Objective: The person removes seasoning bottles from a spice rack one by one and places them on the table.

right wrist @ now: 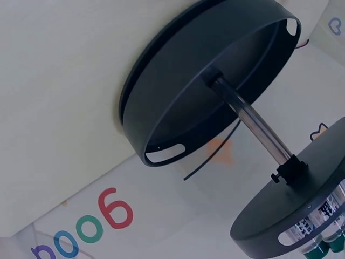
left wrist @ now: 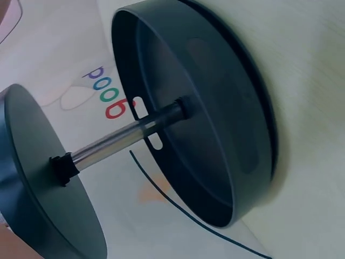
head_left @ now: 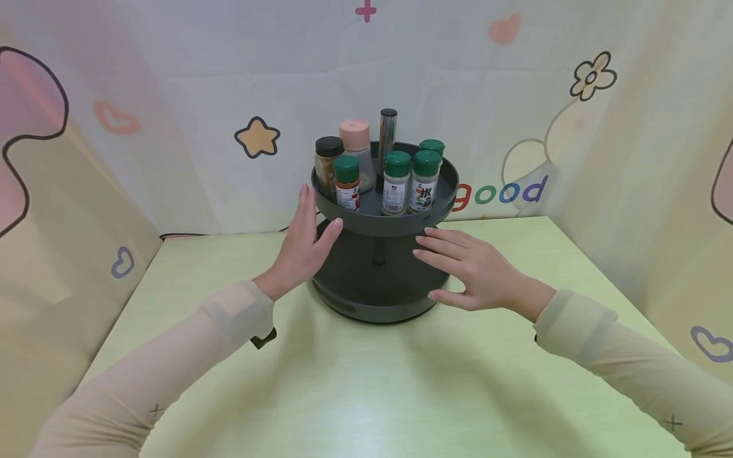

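Note:
A dark grey two-tier turntable rack stands on the table, its upper tray above the lower tray. My left hand is at the upper tray's left rim, fingers straight and pointing up, thumb spread over the front wall. On the right, my right hand reaches toward the same tray's front wall with straight, spread fingers and nothing in its grasp. Several green-capped spice jars, a black-capped jar and a pink-capped bottle stand in the upper tray. The lower tray holds nothing visible.
A metal pole joins the two tiers and rises above the upper one. Behind the rack hangs a printed curtain with a star, hearts and the word "good". A thin dark cable runs along the back of the pale table.

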Demonstrator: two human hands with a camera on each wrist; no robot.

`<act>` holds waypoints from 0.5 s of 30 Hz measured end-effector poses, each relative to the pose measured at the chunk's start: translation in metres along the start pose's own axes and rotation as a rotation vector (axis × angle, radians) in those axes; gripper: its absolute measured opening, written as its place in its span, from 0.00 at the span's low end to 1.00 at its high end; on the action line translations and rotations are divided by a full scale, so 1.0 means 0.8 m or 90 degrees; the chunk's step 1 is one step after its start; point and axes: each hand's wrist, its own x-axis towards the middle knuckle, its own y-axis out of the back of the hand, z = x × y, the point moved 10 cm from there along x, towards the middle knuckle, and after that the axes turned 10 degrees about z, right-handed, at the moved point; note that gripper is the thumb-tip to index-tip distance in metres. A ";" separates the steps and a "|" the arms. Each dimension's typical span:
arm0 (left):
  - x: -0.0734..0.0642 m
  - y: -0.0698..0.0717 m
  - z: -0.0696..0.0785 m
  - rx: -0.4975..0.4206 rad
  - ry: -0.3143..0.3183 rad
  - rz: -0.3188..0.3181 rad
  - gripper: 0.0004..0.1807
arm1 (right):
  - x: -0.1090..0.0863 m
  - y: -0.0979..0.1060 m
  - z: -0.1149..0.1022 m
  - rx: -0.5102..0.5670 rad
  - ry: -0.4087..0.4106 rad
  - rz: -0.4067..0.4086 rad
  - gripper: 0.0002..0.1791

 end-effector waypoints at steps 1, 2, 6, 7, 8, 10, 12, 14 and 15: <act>0.002 0.000 -0.001 -0.006 0.008 0.002 0.44 | 0.002 0.003 0.001 -0.002 0.003 0.014 0.34; 0.004 -0.001 -0.001 -0.014 0.014 0.004 0.44 | 0.004 0.006 0.001 -0.003 0.007 0.031 0.33; 0.010 -0.003 -0.003 -0.043 0.039 0.008 0.42 | 0.011 0.021 0.003 -0.016 0.018 0.102 0.30; 0.011 -0.004 -0.004 -0.050 0.046 0.009 0.42 | 0.013 0.025 0.004 -0.022 0.020 0.120 0.29; 0.011 -0.005 -0.004 -0.055 0.052 0.009 0.42 | 0.014 0.029 0.005 -0.028 0.019 0.136 0.28; 0.013 -0.007 -0.006 -0.062 0.066 0.012 0.42 | 0.018 0.037 0.009 -0.041 0.013 0.164 0.26; 0.016 -0.009 -0.007 -0.070 0.079 0.017 0.42 | 0.022 0.045 0.016 -0.054 -0.002 0.186 0.24; 0.019 -0.010 -0.009 -0.078 0.091 0.025 0.41 | 0.025 0.051 0.025 -0.062 -0.026 0.204 0.24; 0.020 -0.011 -0.010 -0.081 0.096 0.031 0.41 | 0.026 0.054 0.030 -0.065 -0.040 0.212 0.24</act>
